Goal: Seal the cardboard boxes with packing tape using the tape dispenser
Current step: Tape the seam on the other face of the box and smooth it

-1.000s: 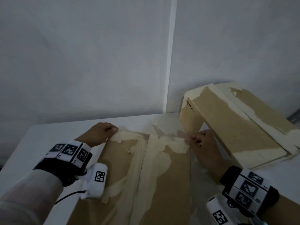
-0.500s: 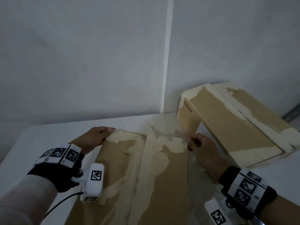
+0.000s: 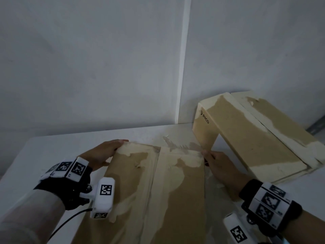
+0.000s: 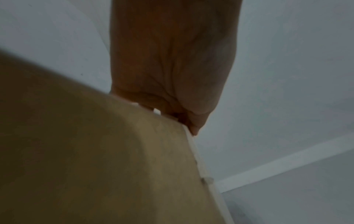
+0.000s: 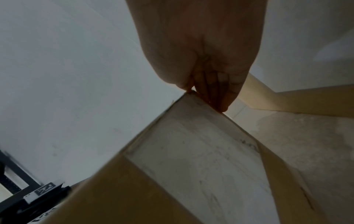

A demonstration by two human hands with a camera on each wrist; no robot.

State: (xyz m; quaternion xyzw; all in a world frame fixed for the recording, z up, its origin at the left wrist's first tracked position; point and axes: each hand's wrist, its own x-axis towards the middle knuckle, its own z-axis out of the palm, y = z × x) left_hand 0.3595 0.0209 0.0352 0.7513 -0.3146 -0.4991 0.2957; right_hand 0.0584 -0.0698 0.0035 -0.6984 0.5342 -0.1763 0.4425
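Observation:
A long cardboard box with torn, pale patches lies in front of me on the white table, its two top flaps meeting at a centre seam. My left hand holds its far left corner, fingers over the far edge and thumb on the side; in the left wrist view my left hand hooks over the box edge. My right hand pinches the far right corner, thumb on top and fingers flat against the side of the box. Crumpled clear tape clings to the far edge. No tape dispenser shows.
A second cardboard box marked PICO lies tilted at the right, close beside my right hand. White walls stand just behind the table. A dark frame shows low in the right wrist view.
My left hand's fingers have stretched further along the far edge of the box. The right hand stays at the far right corner. The box has hardly moved.

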